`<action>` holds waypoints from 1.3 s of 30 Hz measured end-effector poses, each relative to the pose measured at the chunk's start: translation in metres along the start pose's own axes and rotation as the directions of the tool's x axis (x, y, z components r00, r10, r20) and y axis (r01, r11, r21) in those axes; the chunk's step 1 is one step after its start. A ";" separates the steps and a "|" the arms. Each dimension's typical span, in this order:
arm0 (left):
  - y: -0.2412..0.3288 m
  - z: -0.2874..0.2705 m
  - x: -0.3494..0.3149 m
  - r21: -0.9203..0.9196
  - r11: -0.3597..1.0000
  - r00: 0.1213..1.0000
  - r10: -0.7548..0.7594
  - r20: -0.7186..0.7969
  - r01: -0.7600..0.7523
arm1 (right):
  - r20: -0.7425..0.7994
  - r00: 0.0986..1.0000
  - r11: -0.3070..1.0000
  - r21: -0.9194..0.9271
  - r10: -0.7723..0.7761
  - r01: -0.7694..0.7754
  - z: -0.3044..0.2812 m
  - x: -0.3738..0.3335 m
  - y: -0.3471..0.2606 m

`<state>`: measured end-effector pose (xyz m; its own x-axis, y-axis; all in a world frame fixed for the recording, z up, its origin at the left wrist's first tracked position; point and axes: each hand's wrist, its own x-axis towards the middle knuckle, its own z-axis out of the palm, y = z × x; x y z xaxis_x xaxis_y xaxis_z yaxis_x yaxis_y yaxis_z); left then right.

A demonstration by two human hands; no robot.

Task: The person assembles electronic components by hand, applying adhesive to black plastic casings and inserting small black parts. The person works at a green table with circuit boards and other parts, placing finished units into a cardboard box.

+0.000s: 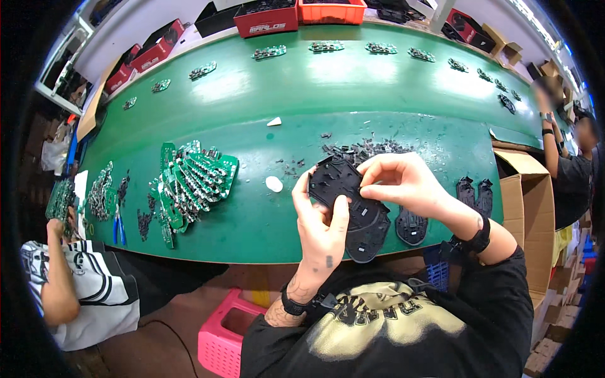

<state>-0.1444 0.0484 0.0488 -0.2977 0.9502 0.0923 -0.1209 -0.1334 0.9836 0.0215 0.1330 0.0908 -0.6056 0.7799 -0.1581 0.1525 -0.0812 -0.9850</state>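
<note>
My left hand (322,234) grips a black moulded plastic shell (334,183) by its left side, thumb on the near edge. The shell is tilted up above the table's near edge, its ribbed inner face showing. At the shell's right side, my right hand (403,181) has thumb and forefinger pinched together; whatever is between them is too small or hidden to name. Right below the held shell is another black shell (365,242), partly covered by it. A further black shell (411,228) lies to the right. Beyond my hands spreads a pile of small black plastic pieces (372,148).
A fanned stack of green circuit boards (196,179) stands to the left on the green table (277,236). More boards (326,46) sit spaced along the far strip. Blue-handled pliers (119,227) lie near a person at left. An open cardboard box (526,214) stands at right.
</note>
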 end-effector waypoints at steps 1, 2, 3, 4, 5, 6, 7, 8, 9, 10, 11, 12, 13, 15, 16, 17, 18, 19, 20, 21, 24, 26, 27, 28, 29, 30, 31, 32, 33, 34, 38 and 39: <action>-0.002 0.004 0.001 0.016 1.000 1.000 -0.003 0.026 0.002 | -0.016 1.000 1.000 0.018 0.014 -0.014 -0.001 -0.002 0.001; -0.006 0.008 0.002 0.009 0.999 0.999 0.042 0.014 -0.042 | -0.035 0.999 0.999 0.037 0.028 -0.027 -0.003 -0.004 0.003; 0.004 0.006 0.001 0.108 0.993 0.997 -0.056 0.056 0.050 | -0.056 0.998 0.998 0.053 0.038 -0.035 -0.006 -0.006 0.003; 0.001 0.013 0.002 0.024 1.000 0.999 0.006 0.051 -0.007 | -0.079 0.997 0.997 0.073 -0.011 0.017 -0.007 -0.008 0.004; -0.002 0.021 0.003 -0.062 0.996 0.997 0.063 0.042 -0.061 | -0.106 0.994 0.996 0.074 -0.038 0.046 -0.009 -0.008 0.004; 0.003 0.025 0.003 -0.091 0.996 0.995 0.005 0.103 0.005 | -0.090 0.996 0.992 0.127 -0.012 0.023 -0.013 -0.010 0.004; 0.002 0.029 0.004 -0.085 0.996 0.993 0.030 0.111 -0.021 | -0.066 0.998 0.983 0.184 0.010 0.002 -0.018 -0.011 0.006; 0.001 0.034 0.005 -0.097 0.995 0.990 0.016 0.141 -0.002 | -0.059 0.998 0.982 0.188 0.020 -0.009 -0.026 -0.011 0.014; 0.002 0.037 0.007 -0.101 0.995 0.986 0.004 0.164 0.013 | -0.044 0.999 0.981 0.195 0.025 -0.016 -0.031 -0.011 0.018; 0.002 0.044 0.010 -0.051 0.998 0.984 0.036 0.173 -0.027 | -0.017 0.980 0.937 0.298 0.198 -0.184 -0.039 -0.016 0.013; 0.006 0.047 0.012 -0.029 0.999 0.971 -0.012 0.239 0.019 | -0.068 0.976 0.923 0.346 0.206 -0.170 -0.051 -0.018 0.012; 0.013 0.046 0.013 0.007 0.998 0.954 -0.066 0.294 0.067 | -0.107 0.971 0.904 0.399 0.215 -0.156 -0.065 -0.017 0.011; 0.018 0.046 0.013 0.044 0.993 0.935 -0.118 0.335 0.109 | -0.135 0.965 0.884 0.445 0.224 -0.143 -0.083 -0.013 0.008; 0.014 0.040 0.009 0.192 0.979 0.964 0.015 0.265 -0.068 | -0.197 0.977 0.972 0.231 0.080 -0.032 -0.148 -0.001 0.006; 0.012 0.032 0.008 0.257 0.962 0.974 0.031 0.225 -0.091 | -0.331 0.943 0.996 0.090 0.031 -0.001 -0.187 0.003 0.008; 0.010 0.023 0.006 0.322 0.941 0.981 0.047 0.187 -0.106 | -0.457 0.888 0.999 -0.032 -0.043 0.031 -0.229 0.006 0.017; 0.008 0.012 0.003 0.388 0.917 0.989 0.047 0.137 -0.098 | -0.514 0.857 1.000 0.014 0.024 -0.020 -0.268 0.004 0.022; 0.006 0.002 0.000 0.452 0.888 0.995 0.055 0.085 -0.088 | -0.612 0.791 0.994 -0.083 0.002 -0.066 -0.312 0.002 0.039; 0.002 -0.011 -0.005 0.499 0.864 0.997 0.073 0.021 -0.074 | -0.673 0.739 0.991 -0.098 -0.001 -0.088 -0.350 0.000 0.057; -0.003 -0.021 -0.010 0.537 0.842 0.995 0.089 -0.041 -0.053 | -0.747 0.663 0.988 -0.052 0.060 -0.148 -0.385 -0.007 0.073; -0.009 -0.039 -0.021 0.643 0.766 0.987 0.100 -0.129 0.006 | -0.857 0.489 0.847 -0.375 -0.162 -0.377 -0.457 -0.021 0.120; -0.009 -0.042 -0.026 0.687 0.726 0.982 0.113 -0.150 0.022 | -0.850 0.525 0.881 -0.282 -0.045 -0.380 -0.495 -0.031 0.149; -0.010 -0.042 -0.029 0.696 0.718 0.981 0.111 -0.158 0.031 | -0.824 0.566 0.909 -0.255 -0.025 -0.330 -0.497 -0.034 0.152; -0.011 -0.042 -0.031 0.704 0.709 0.981 0.109 -0.161 0.036 | -0.805 0.591 0.912 -0.276 -0.047 -0.304 -0.500 -0.029 0.157; -0.009 -0.042 -0.032 0.741 0.671 0.981 0.120 -0.150 0.031 | -0.788 0.612 0.914 -0.295 -0.068 -0.278 -0.503 -0.025 0.162; -0.006 -0.042 -0.031 0.772 0.635 0.983 0.131 -0.132 0.019 | -0.761 0.644 0.889 -0.349 -0.083 -0.297 -0.506 -0.023 0.160; -0.006 -0.041 -0.029 0.800 0.601 0.983 0.143 -0.111 0.003 | -0.733 0.673 0.859 -0.403 -0.098 -0.314 -0.506 -0.020 0.157; -0.007 -0.039 -0.027 0.794 0.608 0.985 0.143 -0.093 -0.014 | -0.734 0.670 0.851 -0.418 -0.110 -0.319 -0.503 -0.019 0.158; -0.007 -0.038 -0.024 0.803 0.595 0.989 0.132 -0.062 -0.029 | -0.730 0.680 0.888 -0.353 -0.066 -0.294 -0.504 -0.019 0.159; -0.008 -0.037 -0.022 0.812 0.582 0.992 0.123 -0.034 -0.044 | -0.723 0.684 0.877 -0.390 -0.102 -0.281 -0.508 -0.019 0.164; -0.005 -0.030 -0.016 0.850 0.524 0.998 0.009 0.066 -0.061 | -0.720 0.682 0.836 -0.448 -0.126 -0.317 -0.514 -0.018 0.166; -0.006 -0.030 -0.016 0.884 0.454 0.993 0.011 0.117 -0.109 | -0.723 0.682 0.821 -0.453 -0.110 -0.348 -0.513 -0.017 0.167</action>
<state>-0.1676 0.0255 0.0370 -0.1864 0.9750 0.1206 0.8149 0.0849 0.5733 0.4580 0.4249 -0.0348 0.1347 0.9896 0.0509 0.6900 -0.0568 -0.7216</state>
